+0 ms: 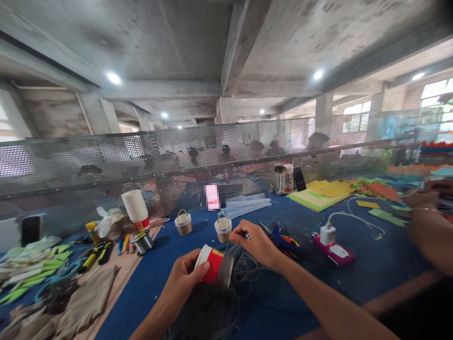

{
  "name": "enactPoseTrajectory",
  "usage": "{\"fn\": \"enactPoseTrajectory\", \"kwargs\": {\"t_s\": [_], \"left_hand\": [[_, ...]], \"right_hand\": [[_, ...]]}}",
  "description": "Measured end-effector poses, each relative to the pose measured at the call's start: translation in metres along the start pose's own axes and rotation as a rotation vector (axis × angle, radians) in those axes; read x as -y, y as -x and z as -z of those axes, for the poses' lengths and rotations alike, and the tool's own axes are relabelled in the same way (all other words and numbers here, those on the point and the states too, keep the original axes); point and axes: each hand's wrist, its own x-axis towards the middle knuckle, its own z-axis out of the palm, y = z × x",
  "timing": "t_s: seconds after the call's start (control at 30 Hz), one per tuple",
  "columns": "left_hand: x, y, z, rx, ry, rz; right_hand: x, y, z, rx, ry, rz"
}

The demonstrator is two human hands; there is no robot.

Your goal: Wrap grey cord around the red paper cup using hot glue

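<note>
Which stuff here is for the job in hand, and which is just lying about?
In the job:
- red-and-white cup, in the left hand
- grey cord, loose beside the cup

Apparently just lying about:
- beige cloth
- white charger
- yellow paper
- black phone

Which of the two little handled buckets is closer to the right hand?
The right bucket, close beside the right hand; the left bucket stands farther away.

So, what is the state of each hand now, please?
Left hand: closed, holding the red-and-white cup.
Right hand: closed in a pinch; what it holds, if anything, cannot be told.
</note>
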Motion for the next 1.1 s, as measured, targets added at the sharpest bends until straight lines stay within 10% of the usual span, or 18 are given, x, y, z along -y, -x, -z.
{"fn": "enactPoseTrajectory", "kwargs": {"t_s": [1.1], "left_hand": [[0.0007, 0.0013, 0.0033, 0.026, -0.029, -0.02]], "right_hand": [[-0.0009, 0.0009, 0.0036, 0.028, -0.003, 0.044]]}}
